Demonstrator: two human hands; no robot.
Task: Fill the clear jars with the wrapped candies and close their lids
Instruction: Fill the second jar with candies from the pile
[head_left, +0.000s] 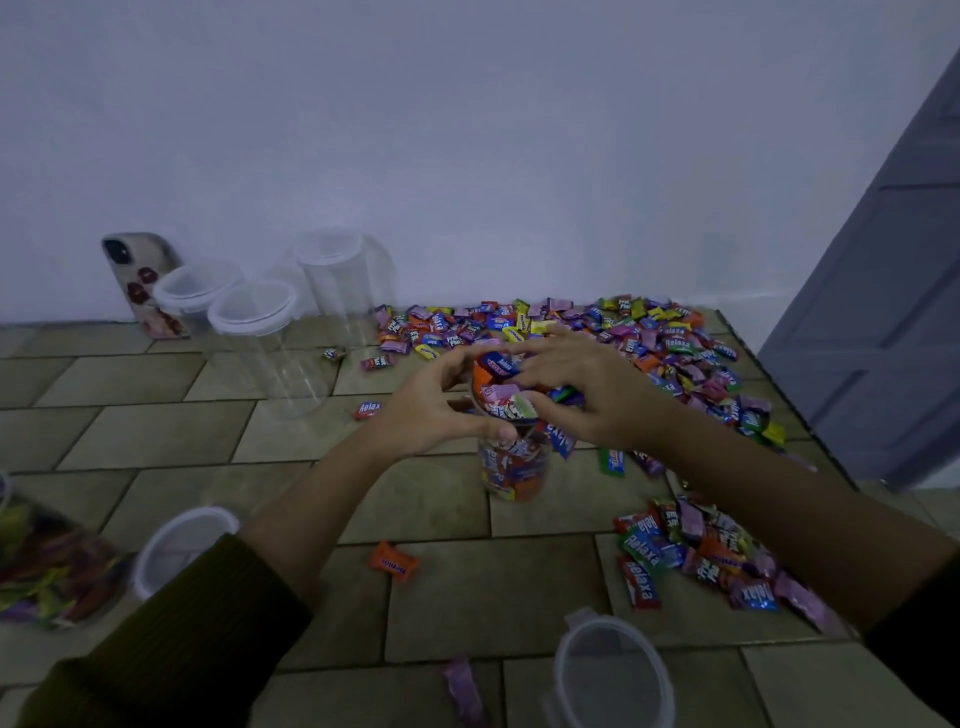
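Note:
A clear jar (514, 470) stands at the middle of the tiled surface, packed with wrapped candies that heap above its rim. My left hand (434, 408) cups the heap from the left, thumb against the jar's upper wall. My right hand (587, 387) presses on the heap from the right, fingers over several candies (506, 397). A broad spread of loose candies (613, 332) lies behind the jar. A smaller pile (696, 551) sits at the near right. Three empty lidded jars (270, 343) stand at the back left.
A filled jar (47, 566) lies at the left edge. One loose lid (179, 545) rests under my left forearm, another lid (613, 675) at the bottom. Stray candies (393, 566) dot the tiles. A phone (143, 280) leans on the wall. A grey door (883, 322) stands right.

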